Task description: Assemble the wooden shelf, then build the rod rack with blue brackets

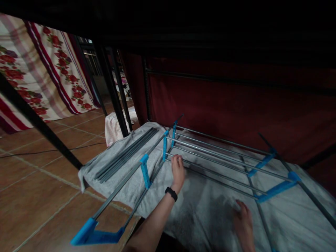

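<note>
A partly assembled rack of grey metal rods with blue plastic connectors lies on a grey blanket [204, 213]. My left hand [178, 173], with a black band on the wrist, has its fingers closed on the near metal rod [210, 176], close to a blue connector [165, 146]. My right hand [243, 222] is lower right over the blanket, blurred, its fingers apart and nothing in them. It is apart from the right blue connector [275, 190]. Another blue connector [145, 171] sits midway along the left side frame, with a blue end piece [97, 235] at its near end.
Several loose grey rods [126, 155] lie bundled on the blanket at left. Black metal posts [111, 84] and a dark overhead surface frame the space. A dark red cloth [223, 108] hangs behind. Floral fabric [52, 70] hangs over the tiled floor [39, 189], where a cable runs.
</note>
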{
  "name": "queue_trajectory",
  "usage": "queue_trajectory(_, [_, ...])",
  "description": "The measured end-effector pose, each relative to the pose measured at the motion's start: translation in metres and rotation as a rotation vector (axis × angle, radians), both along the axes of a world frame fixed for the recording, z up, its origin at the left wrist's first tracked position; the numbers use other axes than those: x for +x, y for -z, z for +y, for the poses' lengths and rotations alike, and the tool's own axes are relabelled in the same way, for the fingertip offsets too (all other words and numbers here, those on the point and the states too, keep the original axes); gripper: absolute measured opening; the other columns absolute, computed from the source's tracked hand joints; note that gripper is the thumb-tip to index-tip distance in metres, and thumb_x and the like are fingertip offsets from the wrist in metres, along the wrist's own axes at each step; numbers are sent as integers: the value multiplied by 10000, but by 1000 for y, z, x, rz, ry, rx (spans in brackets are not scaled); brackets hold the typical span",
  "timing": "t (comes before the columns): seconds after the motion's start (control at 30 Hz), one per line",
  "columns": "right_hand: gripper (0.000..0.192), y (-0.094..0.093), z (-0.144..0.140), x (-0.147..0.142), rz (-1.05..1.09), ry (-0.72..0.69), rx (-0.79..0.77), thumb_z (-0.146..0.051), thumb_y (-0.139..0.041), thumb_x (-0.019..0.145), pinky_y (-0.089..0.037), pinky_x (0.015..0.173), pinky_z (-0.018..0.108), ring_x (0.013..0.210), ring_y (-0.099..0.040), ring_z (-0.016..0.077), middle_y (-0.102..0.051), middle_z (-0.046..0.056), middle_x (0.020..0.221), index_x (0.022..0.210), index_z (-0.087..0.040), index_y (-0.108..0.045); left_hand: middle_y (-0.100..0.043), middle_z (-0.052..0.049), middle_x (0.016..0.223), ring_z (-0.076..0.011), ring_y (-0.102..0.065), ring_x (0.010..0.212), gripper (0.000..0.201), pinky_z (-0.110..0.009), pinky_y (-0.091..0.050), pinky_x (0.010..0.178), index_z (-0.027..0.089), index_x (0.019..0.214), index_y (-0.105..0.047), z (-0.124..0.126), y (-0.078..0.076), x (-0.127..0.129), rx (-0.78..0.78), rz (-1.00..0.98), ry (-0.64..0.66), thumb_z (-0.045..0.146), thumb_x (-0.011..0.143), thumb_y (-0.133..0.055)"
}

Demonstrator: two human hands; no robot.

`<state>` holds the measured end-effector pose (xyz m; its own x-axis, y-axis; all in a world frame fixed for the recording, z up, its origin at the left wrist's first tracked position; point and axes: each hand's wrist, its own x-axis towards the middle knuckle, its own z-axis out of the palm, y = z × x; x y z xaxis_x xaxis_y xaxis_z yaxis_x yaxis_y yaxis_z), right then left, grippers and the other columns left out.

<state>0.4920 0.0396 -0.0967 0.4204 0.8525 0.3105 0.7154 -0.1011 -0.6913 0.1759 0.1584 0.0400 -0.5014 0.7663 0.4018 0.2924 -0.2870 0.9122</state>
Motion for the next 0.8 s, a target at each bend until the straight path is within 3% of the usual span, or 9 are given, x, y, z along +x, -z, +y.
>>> queue_trajectory(0.1, [416, 18, -18, -34, -167, -85, 45, -394, -422, 785, -478, 969, 605, 1183, -581, 410, -590, 172, 1262, 1099, -210, -623, -601, -110, 1022, -217, -564, 1026, 235, -395, -459, 955, 218, 850, -562, 13, -41, 37, 108, 33, 141, 265, 993, -382])
queue_trajectory(0.23, [434, 23, -31, -51, -342, -84, 30, -320, -382, 842, -390, 1048, 628, 1250, -545, 391, -550, 174, 1370, 1199, -199, -599, -568, -85, 822, -214, -558, 873, 249, -384, -455, 880, 237, 731, -503, 34, -84, 51, -3, 23, 35, 203, 956, -403])
queue_trajectory(0.33, [444, 20, -34, -51, -382, -109, 20, -308, -372, 862, -373, 1070, 596, 1278, -524, 369, -533, 172, 1395, 1240, -196, -577, -573, -81, 804, -210, -563, 831, 231, -375, -448, 850, 231, 735, -499, 32, -96, 33, -34, 68, 0, 199, 945, -411])
queue_trajectory(0.43, [444, 18, -34, -52, -364, -115, 14, -306, -367, 866, -359, 1080, 591, 1300, -501, 362, -540, 166, 1386, 1242, -205, -579, -583, -83, 818, -206, -570, 831, 245, -353, -446, 826, 217, 759, -518, 22, -105, 12, 38, 139, -36, 212, 964, -383])
queue_trajectory(0.57, [422, 16, -32, -54, -300, -108, 31, -320, -411, 836, -364, 1070, 609, 1272, -520, 380, -563, 148, 1358, 1197, -232, -610, -624, -107, 935, -227, -585, 949, 234, -355, -439, 882, 192, 848, -590, 15, -135, -2, 122, 418, -46, 224, 974, -395])
queue_trajectory(0.7, [468, 7, -29, -36, -90, -83, 57, -371, -410, 838, -417, 1055, 555, 1265, -521, 365, -541, 145, 1366, 1253, -212, -555, -616, -153, 1163, -295, -554, 1126, 230, -420, -404, 987, 165, 1082, -628, 9, -162, -32, -28, 726, -170, 253, 949, -462])
queue_trajectory(0.8, [610, -7, -27, 2, 14, 53, 82, -418, -400, 829, -378, 1100, 519, 1338, -436, 355, -457, 168, 1419, 1382, -163, -436, -592, -222, 1211, -371, -546, 1163, 350, -507, -411, 977, 100, 1197, -592, -2, -164, -69, -289, 862, -342, 307, 955, -446])
